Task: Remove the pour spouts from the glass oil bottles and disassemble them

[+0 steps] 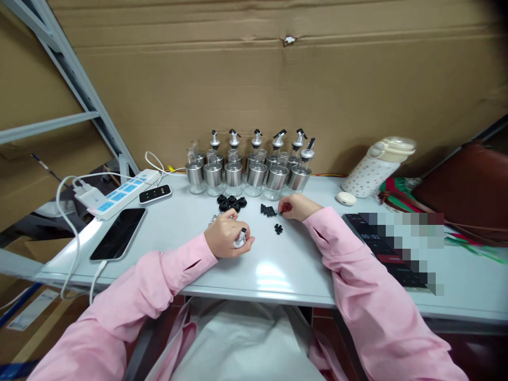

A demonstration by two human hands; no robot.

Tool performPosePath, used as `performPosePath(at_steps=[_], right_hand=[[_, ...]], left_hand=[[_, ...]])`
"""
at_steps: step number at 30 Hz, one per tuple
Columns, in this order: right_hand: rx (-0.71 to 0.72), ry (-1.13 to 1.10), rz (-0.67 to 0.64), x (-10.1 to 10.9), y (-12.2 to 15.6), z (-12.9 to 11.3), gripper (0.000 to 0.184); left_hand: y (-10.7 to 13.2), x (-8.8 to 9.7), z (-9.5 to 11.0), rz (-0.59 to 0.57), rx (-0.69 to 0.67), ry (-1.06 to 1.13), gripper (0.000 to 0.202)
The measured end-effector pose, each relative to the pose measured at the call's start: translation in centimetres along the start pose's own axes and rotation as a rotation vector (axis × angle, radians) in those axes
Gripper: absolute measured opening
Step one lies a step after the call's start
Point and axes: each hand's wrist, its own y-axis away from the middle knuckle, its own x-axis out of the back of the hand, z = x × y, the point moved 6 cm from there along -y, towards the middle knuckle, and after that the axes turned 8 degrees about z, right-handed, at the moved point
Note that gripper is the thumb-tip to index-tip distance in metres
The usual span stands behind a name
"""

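Note:
My left hand (229, 236) is closed around a silver pourer spout (240, 239) with a black tip, held above the table. Beside it, partly hidden by the hand, lie more silver parts (214, 217). A cluster of black stoppers (232, 203) sits just beyond. My right hand (292, 207) is pinched at the right end of a row of small black levers (268, 210); what its fingertips hold is too small to make out. Small black caps (278, 229) lie nearer to me. Glass bottles with steel bands (233, 175) stand in rows behind, several topped with silver pourers (256, 138).
On the left lie a phone (119, 234), a small black device (155, 194) and a power strip (125, 194) with white cables. To the right are a dotted tumbler (373, 168), a round white case (346, 199), a dark screen (387, 254) and a brown bag (468, 190). Cardboard (254, 79) backs the table.

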Motion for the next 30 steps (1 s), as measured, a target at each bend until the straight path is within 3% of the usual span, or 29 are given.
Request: performPosePath(at_steps=[5,12,30], right_hand=[[0.043,-0.052,0.009,-0.1,-0.1,0.1,0.027],[0.061,-0.112,-0.026,-0.7,0.0,-0.4,0.023],[0.057,-0.065,0.044,-1.3,-0.2,-2.5,0.008]], left_hand=[[-0.1,0.1,0.0,0.005,-0.008,0.004,0.018],[-0.1,0.1,0.0,0.007,-0.003,0.011,0.017],[0.0,-0.1,-0.1,-0.037,0.020,-0.012,0.019]])
